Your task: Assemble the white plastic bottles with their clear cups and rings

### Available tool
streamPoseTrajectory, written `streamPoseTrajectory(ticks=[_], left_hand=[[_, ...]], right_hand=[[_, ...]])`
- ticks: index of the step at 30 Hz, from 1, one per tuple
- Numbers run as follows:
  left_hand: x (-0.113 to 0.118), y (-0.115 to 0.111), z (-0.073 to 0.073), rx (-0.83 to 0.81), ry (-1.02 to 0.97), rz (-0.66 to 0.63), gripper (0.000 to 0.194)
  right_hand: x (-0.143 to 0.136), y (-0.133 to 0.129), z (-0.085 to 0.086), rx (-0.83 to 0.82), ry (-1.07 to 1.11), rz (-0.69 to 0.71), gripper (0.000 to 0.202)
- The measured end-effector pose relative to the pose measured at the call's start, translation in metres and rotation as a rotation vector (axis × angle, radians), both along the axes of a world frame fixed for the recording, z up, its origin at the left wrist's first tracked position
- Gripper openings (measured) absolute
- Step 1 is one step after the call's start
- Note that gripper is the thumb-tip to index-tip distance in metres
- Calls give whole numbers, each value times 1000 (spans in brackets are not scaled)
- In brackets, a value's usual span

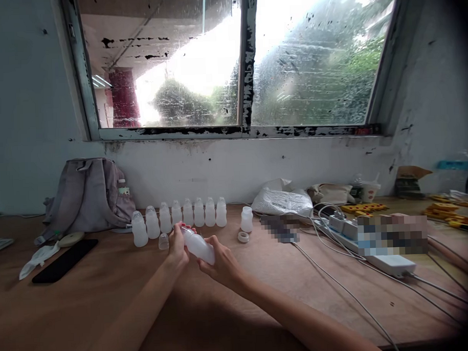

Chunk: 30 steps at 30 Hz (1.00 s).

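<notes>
A frosted white baby bottle [200,248] is held tilted above the table between both hands. My left hand [178,244] has its fingers closed round the bottle's top end. Lower down, my right hand [221,258] grips the body near the base. Just left of my left hand, a small clear cap [163,242] stands on the table. Behind the hands, several capped baby bottles [199,213] stand upright in a row. To the right is an upright bottle [247,220] without a clear cap, and a white collar ring [243,237] lies in front of it.
A grey backpack [91,193] leans at the wall on the left, with a black phone [64,262] before it. On the right are a plastic-wrapped package [283,202], a white power strip [390,264] with cables, and yellow parts [363,208]. Another person's arm [449,255] reaches in there.
</notes>
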<state>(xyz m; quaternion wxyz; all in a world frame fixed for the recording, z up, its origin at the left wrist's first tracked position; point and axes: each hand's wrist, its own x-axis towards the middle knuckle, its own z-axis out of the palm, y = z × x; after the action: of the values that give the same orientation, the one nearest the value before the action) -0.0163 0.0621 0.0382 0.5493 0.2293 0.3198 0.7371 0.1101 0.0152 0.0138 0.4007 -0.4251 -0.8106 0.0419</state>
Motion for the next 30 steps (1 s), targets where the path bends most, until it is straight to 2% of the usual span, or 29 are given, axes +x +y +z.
streamPoseTrajectory(ticks=[6, 9, 14, 16, 24, 30], left_hand=[[11, 4, 15, -91, -69, 38, 13], [15, 4, 18, -131, -71, 40, 14], [19, -5, 4, -134, -26, 77, 17], [20, -10, -3, -123, -32, 84, 18], [20, -6, -10, -105, -63, 144, 18], [19, -2, -13, -131, -72, 209, 18]], right_hand=[[5, -2, 13, 6, 2, -7, 32], [9, -5, 18, -40, 55, 4, 33], [16, -16, 15, -349, 229, 180, 25], [18, -20, 11, -385, 246, 202, 23], [16, -13, -1, -81, -3, 33, 31], [16, -3, -7, 34, -96, 49, 36]])
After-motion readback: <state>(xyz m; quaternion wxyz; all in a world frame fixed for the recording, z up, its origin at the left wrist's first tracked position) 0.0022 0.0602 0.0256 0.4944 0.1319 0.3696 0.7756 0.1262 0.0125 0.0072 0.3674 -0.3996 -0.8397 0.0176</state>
